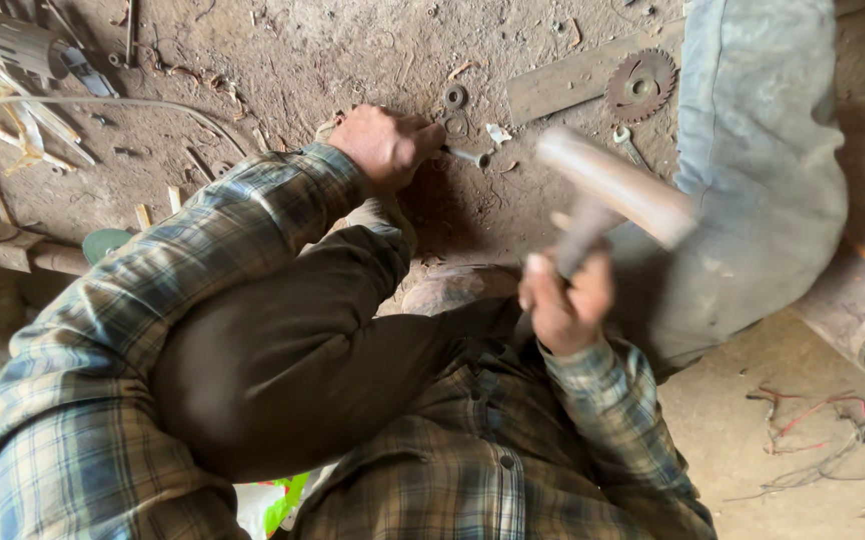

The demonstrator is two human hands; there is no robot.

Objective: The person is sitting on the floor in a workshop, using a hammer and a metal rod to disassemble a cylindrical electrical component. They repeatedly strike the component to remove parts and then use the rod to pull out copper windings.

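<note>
The left hand (384, 145) grips a metal punch (467, 155) against the dirt floor (302, 60) while the right hand (564, 300), fist closed, holds a hammer (612, 190) raised, the blow not yet landed.

The ground (352, 50) is dry, matt, gritty dirt. On it, just above the hammer (612, 195), a toothed disc (640, 85) looks like rusted metal. The hammer's pale head seems smooth, its shaft dull. Left of it, a bright metal bolt (467, 156) shines faintly. Below it, the plaid sleeves (102, 360) are soft woven cloth. To its right, the grey sack (762, 170) looks coarse and dusty.
</note>
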